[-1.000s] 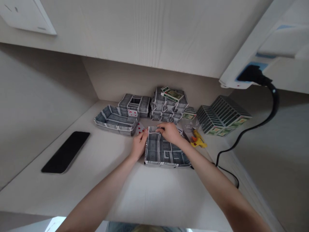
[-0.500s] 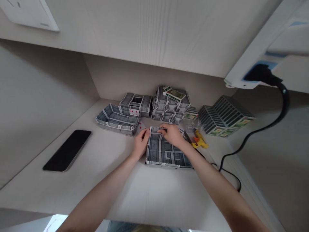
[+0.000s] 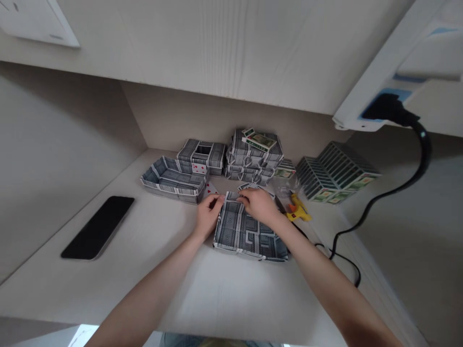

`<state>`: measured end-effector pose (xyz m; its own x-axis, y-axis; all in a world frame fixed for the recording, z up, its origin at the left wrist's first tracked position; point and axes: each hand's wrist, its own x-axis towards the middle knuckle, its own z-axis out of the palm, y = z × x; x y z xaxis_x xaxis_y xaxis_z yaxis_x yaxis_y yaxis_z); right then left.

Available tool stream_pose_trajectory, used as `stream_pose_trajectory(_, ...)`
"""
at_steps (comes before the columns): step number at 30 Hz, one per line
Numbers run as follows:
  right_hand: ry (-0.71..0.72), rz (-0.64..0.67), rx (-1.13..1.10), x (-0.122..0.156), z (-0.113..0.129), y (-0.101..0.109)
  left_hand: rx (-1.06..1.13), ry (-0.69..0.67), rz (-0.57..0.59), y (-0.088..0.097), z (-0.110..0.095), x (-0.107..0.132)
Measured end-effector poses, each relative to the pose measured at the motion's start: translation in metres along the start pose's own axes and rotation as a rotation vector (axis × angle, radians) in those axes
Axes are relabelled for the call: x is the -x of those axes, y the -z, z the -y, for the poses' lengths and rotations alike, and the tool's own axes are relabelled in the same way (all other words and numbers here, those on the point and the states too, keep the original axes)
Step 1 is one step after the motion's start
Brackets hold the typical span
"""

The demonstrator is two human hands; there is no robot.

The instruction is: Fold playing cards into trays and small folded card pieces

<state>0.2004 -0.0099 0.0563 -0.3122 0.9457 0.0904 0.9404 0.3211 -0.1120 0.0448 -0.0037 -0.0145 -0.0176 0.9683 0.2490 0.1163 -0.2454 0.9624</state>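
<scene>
tray (image 3: pixel 228 226): shallow, patterned grey card, pale banded seams, on the desk between both hands.
left hand (image 3: pixel 208 215): fingers nearly closed, pinching the tray's far left corner.
right hand (image 3: pixel 258 206): fingers curled in, thumb and fingertips gripping the far rim.
box (image 3: pixel 177 179): same card, long, open-topped, far left of the tray.
glue gun (image 3: pixel 299 211): yellow, right of the right wrist.
desk (image 3: pixel 217 294): pale, smooth, stretching from tray to near edge.
</scene>
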Motion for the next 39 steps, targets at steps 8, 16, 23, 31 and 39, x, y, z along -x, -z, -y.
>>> stream_pose_trajectory(8, -0.002, 0.031, 0.139, 0.006, 0.016, 0.009, -0.022, 0.007, 0.006, -0.001, 0.0, 0.001)
stream_pose_trajectory(16, 0.025, 0.066, 0.084, -0.003, 0.022, 0.013, -0.012, 0.003, 0.002, -0.001, 0.003, 0.002)
stream_pose_trajectory(23, 0.081, 0.095, 0.059, -0.008, 0.021, 0.011, -0.022, -0.006, -0.009, -0.003, 0.003, 0.003)
stream_pose_trajectory(31, 0.114, 0.094, 0.052, -0.01, 0.02, 0.01, -0.03, -0.015, -0.019, -0.003, 0.004, 0.003)
stream_pose_trajectory(39, 0.149, 0.148, 0.1, -0.01, 0.02, 0.016, -0.033, -0.004, -0.021, -0.003, 0.004, 0.003)
